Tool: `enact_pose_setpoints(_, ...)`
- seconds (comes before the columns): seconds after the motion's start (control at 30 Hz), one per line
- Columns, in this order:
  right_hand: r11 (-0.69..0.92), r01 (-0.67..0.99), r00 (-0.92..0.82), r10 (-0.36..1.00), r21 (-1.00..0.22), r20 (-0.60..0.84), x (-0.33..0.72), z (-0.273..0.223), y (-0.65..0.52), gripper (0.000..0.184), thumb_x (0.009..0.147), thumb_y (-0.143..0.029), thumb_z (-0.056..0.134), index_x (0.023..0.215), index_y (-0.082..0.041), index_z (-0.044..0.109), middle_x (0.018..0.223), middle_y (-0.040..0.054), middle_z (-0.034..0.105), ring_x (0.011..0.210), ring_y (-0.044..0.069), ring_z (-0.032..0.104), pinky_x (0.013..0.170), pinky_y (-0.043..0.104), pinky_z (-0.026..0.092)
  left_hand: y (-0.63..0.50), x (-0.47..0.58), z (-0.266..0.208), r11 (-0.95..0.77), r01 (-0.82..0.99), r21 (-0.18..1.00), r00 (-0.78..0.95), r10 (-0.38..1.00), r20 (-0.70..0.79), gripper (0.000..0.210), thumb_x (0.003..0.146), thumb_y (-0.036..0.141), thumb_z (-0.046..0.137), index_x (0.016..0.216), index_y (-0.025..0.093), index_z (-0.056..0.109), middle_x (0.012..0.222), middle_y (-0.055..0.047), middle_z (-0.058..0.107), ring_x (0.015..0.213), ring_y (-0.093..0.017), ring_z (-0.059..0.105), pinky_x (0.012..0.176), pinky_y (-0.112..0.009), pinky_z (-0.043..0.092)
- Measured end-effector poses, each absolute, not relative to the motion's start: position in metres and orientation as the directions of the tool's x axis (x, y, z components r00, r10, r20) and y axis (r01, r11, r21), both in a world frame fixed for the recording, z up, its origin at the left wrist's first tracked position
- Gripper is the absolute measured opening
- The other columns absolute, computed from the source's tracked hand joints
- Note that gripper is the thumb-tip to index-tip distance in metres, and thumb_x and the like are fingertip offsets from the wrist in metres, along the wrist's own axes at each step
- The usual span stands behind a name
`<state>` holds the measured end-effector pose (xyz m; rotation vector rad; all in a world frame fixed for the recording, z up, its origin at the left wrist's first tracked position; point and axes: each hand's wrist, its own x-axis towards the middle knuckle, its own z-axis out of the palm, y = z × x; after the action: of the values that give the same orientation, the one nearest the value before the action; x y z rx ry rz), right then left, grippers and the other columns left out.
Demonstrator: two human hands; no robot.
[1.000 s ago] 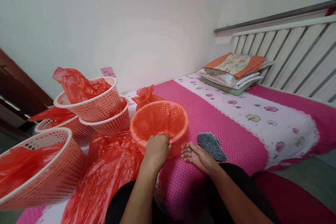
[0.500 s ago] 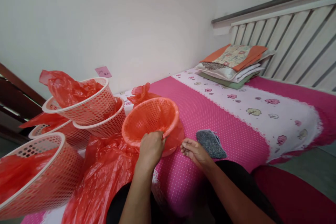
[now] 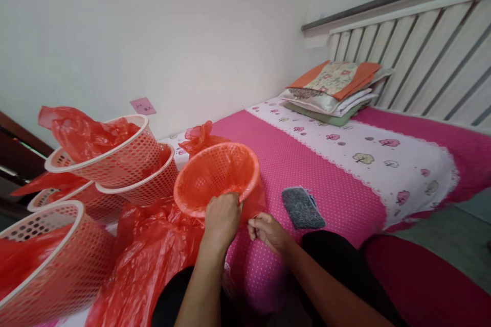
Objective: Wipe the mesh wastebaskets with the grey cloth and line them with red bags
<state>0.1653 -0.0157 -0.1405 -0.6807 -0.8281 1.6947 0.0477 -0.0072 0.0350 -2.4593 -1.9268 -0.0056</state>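
Note:
A small round plastic basket [image 3: 199, 179] sits tilted on the bed in front of me. A thin red plastic bag [image 3: 256, 200] lines it and is folded out over the rim. My left hand [image 3: 224, 214] is closed over the near rim, gripping basket and bag together. To its right, my right hand [image 3: 268, 231] pinches the bag's loose edge below the rim, on the outside. My fingertips partly hide the pinched film. Beside the right hand lies a folded grey cloth [image 3: 303, 208].
Several pink mesh baskets [image 3: 94, 245] with red bags inside stand at the left, some stacked. A loose red bag [image 3: 153, 260] spreads over the near left edge of the bed [image 3: 337, 204]. Folded bedding [image 3: 330, 92] lies by the white headboard [image 3: 406, 51]. A dark red stool [image 3: 414, 276] is at right.
My right hand has moved down and left along the basket's outside, drawing the bag's edge lower. My left hand keeps its grip on the rim. The view has shifted slightly.

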Motion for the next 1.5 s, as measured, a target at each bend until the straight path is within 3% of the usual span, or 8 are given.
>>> enact_pose_setpoints(0.2,-0.193,-0.586,-0.243,0.968,-0.787,-0.057,0.174,-0.144,-0.017,0.031,0.069,-0.041,0.085,0.075,-0.021,0.062,0.065,-0.0021,0.064,0.054,0.012,0.052,0.057,0.028,0.036,-0.004,0.046,0.035,-0.242,0.970,-0.014,0.242,0.970,0.024,0.036,0.107,0.035,0.048,0.097,0.016,0.077,0.097,-0.016,0.082,0.099,-0.030,0.079,0.081,-0.037,0.051)
enact_pose_setpoints(0.33,-0.204,-0.639,-0.231,0.971,-0.742,-0.068,0.180,-0.140,-0.018,0.035,0.073,-0.048,0.083,0.077,-0.021,0.060,0.077,0.0023,0.070,0.061,0.014,0.058,0.061,0.030,0.041,-0.004,0.045,0.034,-0.254,0.967,-0.003,0.254,0.967,0.024,0.035,0.107,0.035,0.049,0.097,0.016,0.077,0.098,-0.016,0.082,0.100,-0.031,0.079,0.082,-0.038,0.051)
enact_pose_setpoints(0.47,-0.161,-0.553,-0.148,0.985,-0.818,-0.093,0.180,-0.144,-0.015,0.039,0.073,-0.050,0.085,0.069,-0.022,0.057,0.064,-0.0015,0.062,0.056,0.013,0.053,0.060,0.029,0.041,-0.005,0.046,0.033,-0.259,0.966,0.004,0.259,0.966,0.017,0.035,0.106,0.035,0.049,0.097,0.016,0.077,0.099,-0.016,0.082,0.100,-0.033,0.079,0.082,-0.039,0.051)
enact_pose_setpoints(0.6,-0.177,-0.529,-0.125,0.984,-0.830,-0.130,0.182,-0.153,-0.011,0.031,0.072,-0.045,0.085,0.077,-0.021,0.065,0.064,-0.0020,0.062,0.056,0.013,0.054,0.058,0.029,0.041,-0.003,0.045,0.034,-0.243,0.970,0.003,0.243,0.970,0.000,0.037,0.107,0.036,0.048,0.099,0.016,0.077,0.100,-0.017,0.082,0.101,-0.031,0.078,0.082,-0.037,0.050)
enact_pose_setpoints(1.0,-0.105,-0.558,0.109,0.974,-0.823,-0.199,0.213,-0.151,0.000,0.039,0.070,-0.054,0.078,0.088,-0.021,0.069,0.077,0.0055,0.070,0.063,0.016,0.062,0.060,0.029,0.047,-0.006,0.004,0.048,-0.199,0.973,0.120,0.199,0.980,0.013,0.035,0.108,0.035,0.050,0.090,0.017,0.074,0.089,-0.012,0.079,0.086,-0.023,0.073,0.068,-0.031,0.036)
enact_pose_setpoints(1.13,-0.089,-0.482,0.119,0.979,-0.872,-0.165,0.213,-0.151,0.000,0.039,0.071,-0.056,0.078,0.086,-0.021,0.069,0.078,0.0056,0.071,0.062,0.016,0.062,0.058,0.029,0.047,-0.009,0.003,0.053,-0.101,0.986,0.130,0.093,0.994,0.060,0.039,0.108,0.036,0.046,0.090,0.016,0.075,0.086,-0.012,0.078,0.081,-0.022,0.071,0.067,-0.032,0.034)
enact_pose_setpoints(1.33,-0.019,-0.275,0.110,0.993,-0.961,-0.051,0.188,-0.157,-0.008,0.035,0.066,-0.051,0.083,0.080,-0.022,0.069,0.074,0.0030,0.070,0.066,0.019,0.063,0.063,0.032,0.049,-0.026,0.008,0.069,-0.096,0.991,0.097,0.092,0.995,0.043,0.043,0.108,0.039,0.046,0.085,0.017,0.075,0.085,-0.013,0.078,0.082,-0.024,0.072,0.067,-0.033,0.035)
enact_pose_setpoints(1.5,0.088,-0.134,0.228,0.972,-0.987,0.056,0.174,-0.169,-0.013,0.026,0.070,-0.038,0.078,0.092,-0.024,0.070,0.092,0.0056,0.072,0.084,0.023,0.065,0.076,0.037,0.053,-0.037,0.011,0.078,-0.087,0.993,0.086,0.086,0.996,0.006,0.042,0.107,0.039,0.048,0.083,0.017,0.074,0.086,-0.013,0.079,0.085,-0.026,0.074,0.069,-0.033,0.039)
